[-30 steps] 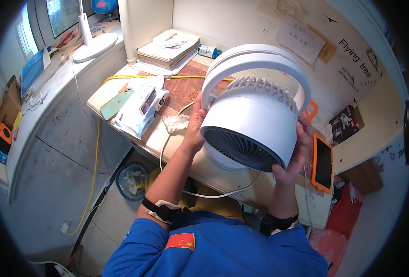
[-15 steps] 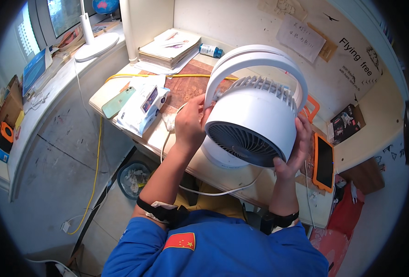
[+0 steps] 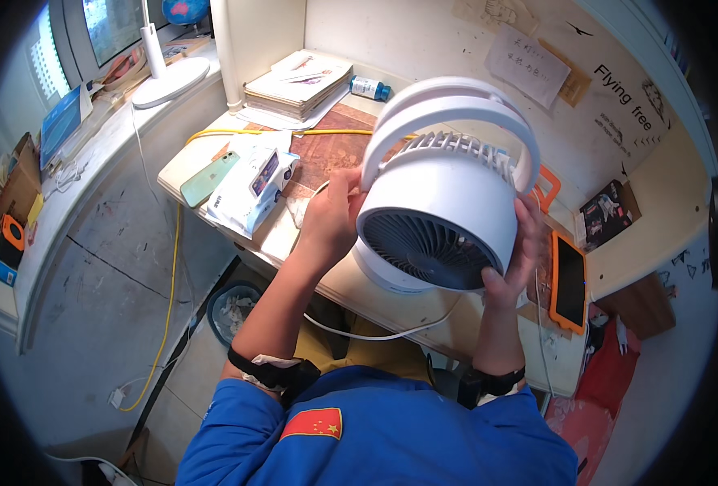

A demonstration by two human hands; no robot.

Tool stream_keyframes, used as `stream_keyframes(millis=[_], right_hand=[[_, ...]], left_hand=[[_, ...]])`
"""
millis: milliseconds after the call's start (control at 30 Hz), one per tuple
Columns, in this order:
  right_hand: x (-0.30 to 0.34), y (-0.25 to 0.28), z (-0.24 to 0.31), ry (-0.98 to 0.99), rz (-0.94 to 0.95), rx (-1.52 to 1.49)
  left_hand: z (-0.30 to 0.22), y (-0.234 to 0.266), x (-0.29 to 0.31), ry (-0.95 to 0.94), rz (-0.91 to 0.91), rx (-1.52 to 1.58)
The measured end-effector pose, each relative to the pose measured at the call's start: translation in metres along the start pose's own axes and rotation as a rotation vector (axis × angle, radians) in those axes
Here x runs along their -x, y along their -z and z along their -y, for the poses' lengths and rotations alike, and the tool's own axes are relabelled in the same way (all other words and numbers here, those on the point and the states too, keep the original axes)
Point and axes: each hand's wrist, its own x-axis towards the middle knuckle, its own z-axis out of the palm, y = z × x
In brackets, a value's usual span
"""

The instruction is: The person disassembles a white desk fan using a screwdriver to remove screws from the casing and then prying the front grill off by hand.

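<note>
A white desk fan (image 3: 448, 182) with a dark round grille and a hoop-shaped stand stands at the front of the desk, its head tilted down toward me. My left hand (image 3: 331, 212) grips the fan's left side where the hoop meets the head. On the right, my right hand (image 3: 517, 251) is wrapped round the rim of the head, thumb at the grille's edge. The fan's round base (image 3: 391, 271) shows beneath the head. A white cable (image 3: 375, 334) hangs in a curve below the desk's front edge.
Left of the fan lie a packet of wipes (image 3: 250, 194) and a green phone (image 3: 209, 180). Behind are stacked papers (image 3: 294, 85), a blue bottle (image 3: 370, 87) and a yellow cable (image 3: 327, 131). An orange-framed tablet (image 3: 569, 283) lies right. A bin (image 3: 231, 312) stands on the floor.
The fan's head has tipped slightly upward, so more of the grille shows. Both hands have stayed on it, and my left forearm has shifted a little left.
</note>
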Motion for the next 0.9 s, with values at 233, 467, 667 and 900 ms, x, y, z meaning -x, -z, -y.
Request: stream_keyframes(millis=[233, 467, 667, 900], right_hand=[[0.0, 0.0, -0.005, -0.024, -0.008, -0.034], [-0.007, 0.006, 0.001, -0.087, 0.01, -0.036], [-0.013, 0.003, 0.001, -0.093, 0.029, 0.003], [-0.016, 0.004, 0.004, -0.122, 0.074, -0.005]], left_hand=[[-0.002, -0.001, 0.001, 0.021, 0.02, 0.067], [0.01, 0.0, -0.009, 0.213, 0.03, 0.406], [0.021, -0.02, -0.009, 0.251, 0.085, 0.584], [0.012, -0.036, -0.002, 0.331, -0.026, 1.027]])
